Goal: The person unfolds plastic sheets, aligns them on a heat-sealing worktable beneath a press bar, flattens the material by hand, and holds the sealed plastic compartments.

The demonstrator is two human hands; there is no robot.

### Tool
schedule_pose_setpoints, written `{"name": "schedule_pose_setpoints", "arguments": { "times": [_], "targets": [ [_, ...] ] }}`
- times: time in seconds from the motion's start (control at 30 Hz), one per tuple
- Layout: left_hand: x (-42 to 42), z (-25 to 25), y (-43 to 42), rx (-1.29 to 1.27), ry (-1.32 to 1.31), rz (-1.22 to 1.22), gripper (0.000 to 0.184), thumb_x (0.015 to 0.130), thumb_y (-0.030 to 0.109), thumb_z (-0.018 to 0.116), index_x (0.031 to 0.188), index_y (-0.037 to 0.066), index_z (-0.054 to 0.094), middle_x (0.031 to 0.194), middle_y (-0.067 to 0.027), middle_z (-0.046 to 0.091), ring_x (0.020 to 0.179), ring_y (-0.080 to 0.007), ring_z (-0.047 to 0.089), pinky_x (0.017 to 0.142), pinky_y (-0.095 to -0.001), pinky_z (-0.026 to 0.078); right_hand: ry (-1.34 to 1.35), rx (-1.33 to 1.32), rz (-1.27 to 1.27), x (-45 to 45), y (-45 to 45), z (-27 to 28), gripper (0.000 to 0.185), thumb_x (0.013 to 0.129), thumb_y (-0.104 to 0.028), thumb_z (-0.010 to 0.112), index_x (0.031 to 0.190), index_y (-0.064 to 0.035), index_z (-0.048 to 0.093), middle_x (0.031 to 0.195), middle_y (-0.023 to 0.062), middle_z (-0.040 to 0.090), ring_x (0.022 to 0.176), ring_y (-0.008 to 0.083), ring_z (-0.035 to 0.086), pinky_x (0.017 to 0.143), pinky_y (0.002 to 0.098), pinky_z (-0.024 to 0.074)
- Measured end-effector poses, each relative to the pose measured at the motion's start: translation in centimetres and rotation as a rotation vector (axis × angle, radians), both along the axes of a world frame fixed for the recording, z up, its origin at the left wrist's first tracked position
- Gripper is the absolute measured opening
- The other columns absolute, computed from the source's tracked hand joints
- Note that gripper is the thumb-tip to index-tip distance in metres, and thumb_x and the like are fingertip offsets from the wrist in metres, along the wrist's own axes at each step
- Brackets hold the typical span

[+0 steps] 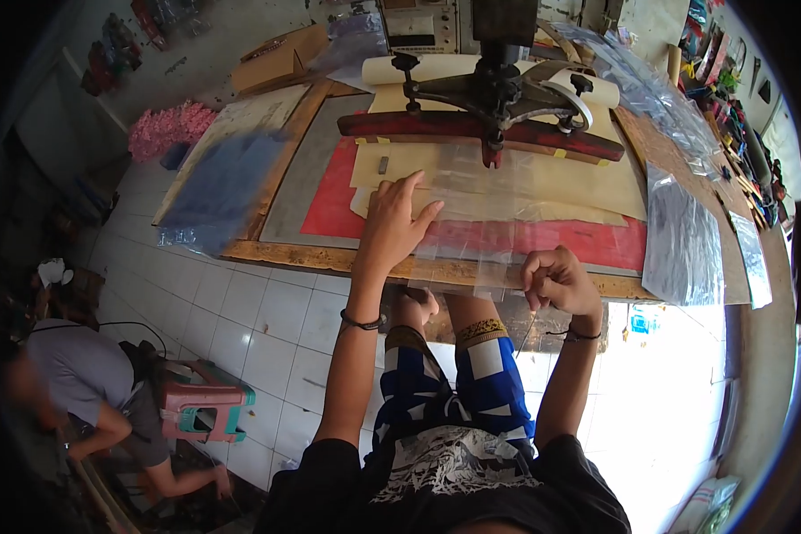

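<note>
A clear plastic sheet (497,233) lies under the press head, over tan paper (400,169) and a red sheet (329,200), its near end reaching the wooden front edge. My left hand (399,218) is by its left side, thumb and fingers apart, holding nothing. At the front edge my right hand (559,283) is closed, thumb and fingertips pinched at the sheet's near right corner; the exact contact is partly hidden by the fingers. Above the sheet hangs the dark metal press head (498,93) with a long red bar (400,125). A small grey metal block (384,165) sits on the paper.
Bluish plastic sheets (222,187) lie on the table's left, and clear plastic stacks (683,236) on its right. Behind the press stand a paper roll (383,71) and a cardboard box (280,58). At lower left, another person (93,374) bends beside a plastic stool (205,400).
</note>
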State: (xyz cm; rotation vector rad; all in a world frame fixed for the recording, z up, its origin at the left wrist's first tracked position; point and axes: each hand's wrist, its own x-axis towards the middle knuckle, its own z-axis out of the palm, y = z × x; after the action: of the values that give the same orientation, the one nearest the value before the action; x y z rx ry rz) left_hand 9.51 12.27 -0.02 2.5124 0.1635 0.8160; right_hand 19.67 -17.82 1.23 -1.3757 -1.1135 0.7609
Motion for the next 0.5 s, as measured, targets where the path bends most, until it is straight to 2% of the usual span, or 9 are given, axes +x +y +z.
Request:
{"name": "schedule_pose_setpoints", "arguments": {
  "times": [0.17,0.23,0.33,0.4,0.5],
  "targets": [
    [-0.1,0.5,0.0,-0.014,0.028,-0.024,0.068,0.094,0.040,0.075,0.142,-0.003,0.055,0.131,-0.0182,0.068,0.117,-0.0358,0.058,0.107,-0.0461,0.044,0.031,-0.053,0.335,0.6,-0.7,1.0,0.008,0.087,-0.001,0.062,0.087,0.0008,0.070,0.074,0.0112,0.077,0.056,0.0099,0.067,0.050,0.0224,0.0494],
    [0.0,0.4,0.2,-0.051,0.039,-0.033,0.070,0.093,0.042,0.076,0.143,-0.003,0.056,0.131,-0.0177,0.067,0.116,-0.0349,0.058,0.107,-0.0455,0.043,0.085,0.034,0.399,0.2,-1.0,0.3,0.008,0.086,0.000,0.063,0.087,0.0003,0.071,0.076,0.0111,0.077,0.057,0.0110,0.068,0.052,0.0235,0.0507],
    [0.2,0.1,0.3,0.035,0.016,-0.040,0.070,0.091,0.046,0.077,0.140,-0.001,0.060,0.129,-0.0147,0.068,0.115,-0.0338,0.058,0.106,-0.0454,0.043,0.090,0.088,0.529,-0.6,-1.2,-0.1,0.013,0.085,0.006,0.062,0.088,0.0001,0.073,0.081,0.0116,0.078,0.062,0.0134,0.071,0.056,0.0251,0.0524],
    [0.1,0.0,0.4,0.078,-0.002,-0.072,0.068,0.089,0.046,0.078,0.138,0.001,0.062,0.127,-0.0128,0.068,0.114,-0.0331,0.058,0.105,-0.0452,0.043,0.106,0.055,0.617,-2.4,-1.5,-1.7,0.014,0.086,0.008,0.062,0.088,0.0004,0.073,0.083,0.0120,0.079,0.064,0.0138,0.071,0.056,0.0250,0.0521],
    [0.0,0.2,0.6,0.090,0.006,-0.081,0.063,0.087,0.043,0.081,0.136,0.005,0.065,0.121,-0.0100,0.069,0.114,-0.0315,0.058,0.105,-0.0449,0.043,0.494,0.249,0.468,-7.2,-1.3,-9.4,0.011,0.091,0.007,0.064,0.094,-0.0005,0.072,0.091,0.0133,0.079,0.069,0.0124,0.067,0.058,0.0242,0.0509]
  ]
}}
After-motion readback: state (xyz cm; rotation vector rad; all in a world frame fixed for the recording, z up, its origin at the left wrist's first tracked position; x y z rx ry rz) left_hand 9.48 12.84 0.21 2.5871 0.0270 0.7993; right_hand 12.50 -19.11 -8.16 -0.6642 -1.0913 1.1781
